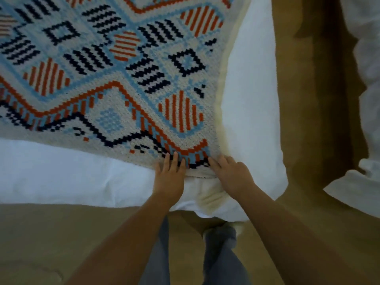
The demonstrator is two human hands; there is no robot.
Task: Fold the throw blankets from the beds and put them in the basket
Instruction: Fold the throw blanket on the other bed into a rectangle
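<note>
A knitted throw blanket (115, 64) with cream ground and blue, orange and navy geometric patterns lies spread flat over a white bed (253, 112). Its near right corner sits at the bed's corner. My left hand (169, 176) rests on the blanket's near edge, fingers laid over the fabric. My right hand (231, 171) is at the corner itself, fingers curled at the hem. Whether either hand has pinched the fabric is unclear. No basket is in view.
Tan carpet (304, 124) runs along the bed's right side and in front of it. A second white bed (362, 177) stands at the right edge. My legs in grey trousers (222, 254) stand close to the bed's corner.
</note>
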